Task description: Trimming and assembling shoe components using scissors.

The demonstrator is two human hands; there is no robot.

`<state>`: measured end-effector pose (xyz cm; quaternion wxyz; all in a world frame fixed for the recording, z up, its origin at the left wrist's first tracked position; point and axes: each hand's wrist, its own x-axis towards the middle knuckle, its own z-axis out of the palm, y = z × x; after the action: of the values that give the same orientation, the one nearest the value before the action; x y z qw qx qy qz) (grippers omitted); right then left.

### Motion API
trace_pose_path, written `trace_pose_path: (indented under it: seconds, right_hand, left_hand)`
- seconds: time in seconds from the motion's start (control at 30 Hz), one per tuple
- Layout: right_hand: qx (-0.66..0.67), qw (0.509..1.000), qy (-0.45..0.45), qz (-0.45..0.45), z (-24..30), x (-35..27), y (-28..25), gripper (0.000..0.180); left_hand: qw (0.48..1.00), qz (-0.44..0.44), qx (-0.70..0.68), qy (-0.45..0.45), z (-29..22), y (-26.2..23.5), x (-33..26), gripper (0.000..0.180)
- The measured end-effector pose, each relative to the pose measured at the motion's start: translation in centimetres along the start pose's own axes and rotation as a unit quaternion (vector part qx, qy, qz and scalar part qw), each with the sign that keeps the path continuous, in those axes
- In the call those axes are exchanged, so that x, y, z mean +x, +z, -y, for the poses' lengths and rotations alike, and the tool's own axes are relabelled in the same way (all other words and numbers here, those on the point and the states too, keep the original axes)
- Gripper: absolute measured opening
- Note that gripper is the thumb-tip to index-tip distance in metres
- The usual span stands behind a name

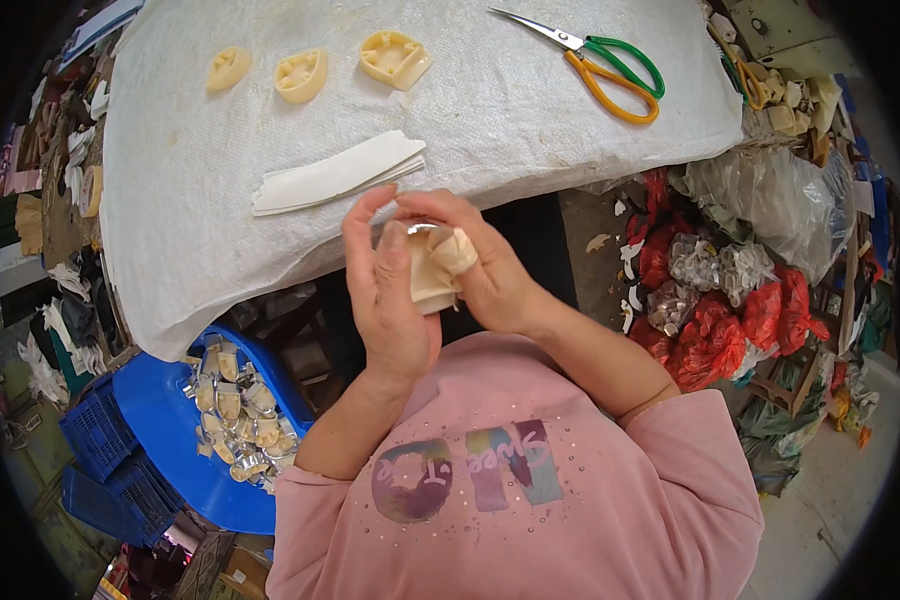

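Observation:
Just past the table's near edge, both hands close round a cream-beige shoe heel (pixel 432 290) with a shiny silvery band along its far rim. My left hand (pixel 385 300) grips its left side, thumb against the rim. My right hand (pixel 495 270) wraps its right side; a pale cream wrapping (pixel 455 251) shows at that thumb. Part of the heel is hidden by the fingers. On the table lie a small stack of white strips (pixel 335 175) and three bare heels: a left one (pixel 228 70), a middle one (pixel 301 76) and a right one (pixel 392 60).
Scissors (pixel 595 65) with green and orange handles lie at the far right of the white-covered table (pixel 530 130). At the lower left, a blue basin (pixel 160 400) holds many silvery-banded heels (pixel 240 415). Blue crates (pixel 120 480) stand beside it. Red plastic bags (pixel 710 340) crowd the floor at right.

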<state>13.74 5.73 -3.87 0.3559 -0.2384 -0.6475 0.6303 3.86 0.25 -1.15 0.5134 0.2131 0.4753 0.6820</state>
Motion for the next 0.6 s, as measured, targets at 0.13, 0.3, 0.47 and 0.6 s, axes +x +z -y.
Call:
trace_pose_path:
  seconds: [0.13, 0.3, 0.47, 0.6]
  right_hand:
    - [-0.161, 0.984, -0.065, -0.034, 0.3, -0.5, 0.4, 0.041]
    - [-0.098, 0.992, -0.073, -0.003, -0.4, -0.5, 0.7, 0.046]
    - [0.192, 0.979, 0.057, 0.028, -0.2, -0.6, 1.1, 0.044]
    - [0.069, 0.995, -0.065, -0.038, -0.8, -0.5, 1.4, 0.039]
  left_hand:
    - [1.000, 0.000, -0.012, 0.006, -0.2, -0.1, -0.1, 0.039]
    - [0.999, -0.027, -0.041, 0.012, -0.7, 0.2, 0.3, 0.037]
    - [0.997, -0.015, -0.081, 0.012, -0.1, -0.2, 0.4, 0.034]
    - [0.995, -0.006, -0.094, 0.027, 0.3, 0.2, 0.1, 0.027]
